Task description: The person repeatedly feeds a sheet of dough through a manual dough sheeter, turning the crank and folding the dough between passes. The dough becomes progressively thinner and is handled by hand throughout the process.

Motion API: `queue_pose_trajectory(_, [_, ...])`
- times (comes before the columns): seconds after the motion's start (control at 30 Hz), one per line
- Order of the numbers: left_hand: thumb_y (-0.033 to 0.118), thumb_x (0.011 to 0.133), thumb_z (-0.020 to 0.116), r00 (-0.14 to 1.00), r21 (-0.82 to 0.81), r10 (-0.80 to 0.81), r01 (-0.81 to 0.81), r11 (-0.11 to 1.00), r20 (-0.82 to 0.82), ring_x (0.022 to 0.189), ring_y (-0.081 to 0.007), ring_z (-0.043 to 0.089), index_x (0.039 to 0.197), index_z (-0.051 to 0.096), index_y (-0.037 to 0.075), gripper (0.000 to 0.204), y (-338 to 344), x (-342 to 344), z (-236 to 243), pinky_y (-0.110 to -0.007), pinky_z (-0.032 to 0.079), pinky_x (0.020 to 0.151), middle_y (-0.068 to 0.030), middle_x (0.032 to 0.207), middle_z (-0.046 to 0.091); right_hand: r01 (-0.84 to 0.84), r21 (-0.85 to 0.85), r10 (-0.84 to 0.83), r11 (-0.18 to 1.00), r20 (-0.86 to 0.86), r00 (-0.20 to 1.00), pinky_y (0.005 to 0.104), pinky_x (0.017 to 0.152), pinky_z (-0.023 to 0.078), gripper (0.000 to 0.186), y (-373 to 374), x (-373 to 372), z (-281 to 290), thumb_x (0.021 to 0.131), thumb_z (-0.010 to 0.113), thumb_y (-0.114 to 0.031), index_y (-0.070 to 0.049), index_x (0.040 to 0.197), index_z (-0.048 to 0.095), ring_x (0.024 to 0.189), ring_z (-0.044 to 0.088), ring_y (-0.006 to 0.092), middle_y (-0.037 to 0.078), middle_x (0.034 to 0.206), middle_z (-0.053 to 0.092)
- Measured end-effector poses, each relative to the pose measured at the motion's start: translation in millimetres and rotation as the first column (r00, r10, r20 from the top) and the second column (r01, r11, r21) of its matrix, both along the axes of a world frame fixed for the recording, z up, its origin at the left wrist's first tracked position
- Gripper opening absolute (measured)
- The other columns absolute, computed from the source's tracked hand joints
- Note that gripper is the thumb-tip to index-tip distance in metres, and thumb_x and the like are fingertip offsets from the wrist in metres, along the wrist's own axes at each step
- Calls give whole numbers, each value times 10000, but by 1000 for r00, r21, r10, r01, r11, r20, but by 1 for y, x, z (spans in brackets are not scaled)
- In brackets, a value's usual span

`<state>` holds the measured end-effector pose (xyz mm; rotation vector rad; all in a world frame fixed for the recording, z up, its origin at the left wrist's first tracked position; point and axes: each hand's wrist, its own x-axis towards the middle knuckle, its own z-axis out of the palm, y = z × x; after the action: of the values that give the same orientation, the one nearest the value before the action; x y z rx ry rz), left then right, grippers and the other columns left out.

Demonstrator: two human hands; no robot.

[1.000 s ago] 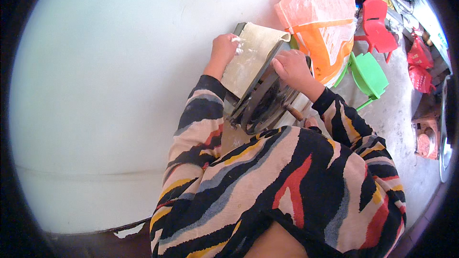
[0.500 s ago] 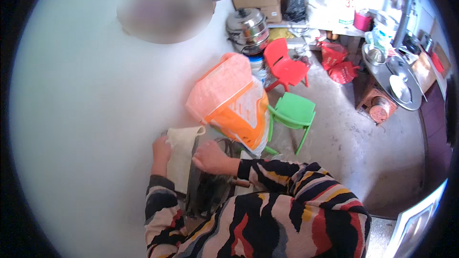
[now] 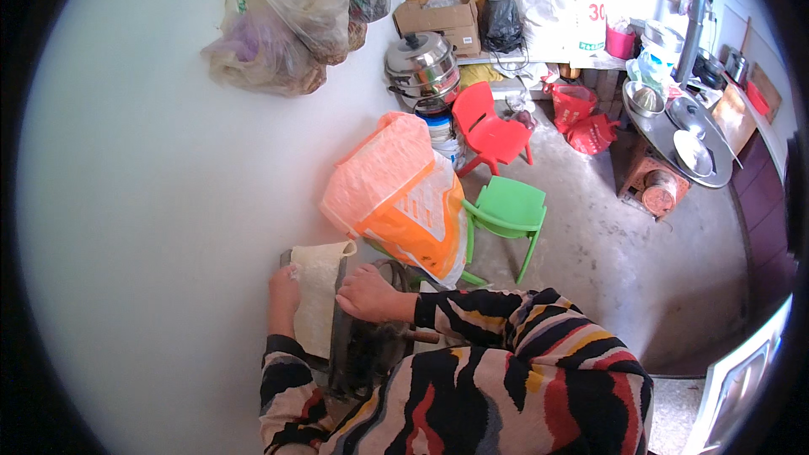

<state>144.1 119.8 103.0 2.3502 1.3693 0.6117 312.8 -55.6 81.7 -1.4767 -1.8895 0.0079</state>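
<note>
A metal rolling machine (image 3: pixel 371 354) stands low beside the white wall, with a large dark wheel and a wooden crank handle (image 3: pixel 425 337). A pale sheet of dough (image 3: pixel 318 299) lies on its tray, folded over at the top. My left hand (image 3: pixel 284 293) is closed at the dough's left edge, with white powder at the fingertips; what it holds, if anything, is unclear. My right hand (image 3: pixel 366 293) is curled at the tray's right edge beside the wheel; whatever its fingers grip is hidden.
An orange-and-white sack (image 3: pixel 421 219), green chair (image 3: pixel 510 206) and red chair (image 3: pixel 489 135) stand beyond. Bags (image 3: pixel 278 25) hang on the wall. A steel pot (image 3: pixel 424 67) and cluttered shelf are behind; a round metal-topped stove (image 3: pixel 712 164) is right, a white-framed object (image 3: pixel 725 396) at lower right.
Since a second ago the view has tilted up toward the room, so the machine and both hands appear lower. Both hands stay at the dough tray, still curled.
</note>
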Motion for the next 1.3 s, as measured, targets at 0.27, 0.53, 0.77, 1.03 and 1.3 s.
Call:
queue_pose_trajectory(0.27, [10,754,520,978,83,26,-44,996,209,920,-335,624,1061,622,-5,324,-4,-4,-3,-373,474,820,-197,970,651,22,-25,-23,999,-26,999,439,775,356,283,-2,-1,2,858,455,-266,-88,698,606,778,529,298,93,738,561])
queue_pose_trajectory(0.53, [119,782,561,957,-69,20,-41,997,-290,919,-397,567,1035,623,7,283,-31,-14,-6,-426,451,839,-216,1023,614,11,-33,-11,999,-19,1000,435,752,356,286,-2,0,4,851,453,-262,-85,684,603,757,524,302,101,734,561])
queue_pose_trajectory(0.77, [88,766,541,998,297,-52,59,953,-30,978,-387,534,1020,616,0,280,-47,-29,-31,-452,425,866,-215,996,607,12,1,-12,1000,-31,999,448,709,365,273,-1,1,3,844,454,-249,-86,669,586,749,527,303,105,732,556])
queue_pose_trajectory(1.03, [-64,759,408,944,-36,-230,228,973,-235,1138,-375,463,1186,538,37,458,-87,-106,-80,-429,357,1000,-220,1178,526,-13,-4,14,1000,118,993,505,529,332,257,18,5,-14,806,470,-204,-35,617,514,588,507,370,174,630,543])
queue_pose_trajectory(1.3, [-51,775,402,987,81,-107,117,990,-119,1013,-389,544,1094,601,22,383,-107,-137,-112,-419,429,902,-218,1065,598,-132,-59,126,989,-93,988,401,745,437,362,20,15,-20,889,376,-251,-13,779,625,810,572,331,172,810,601])
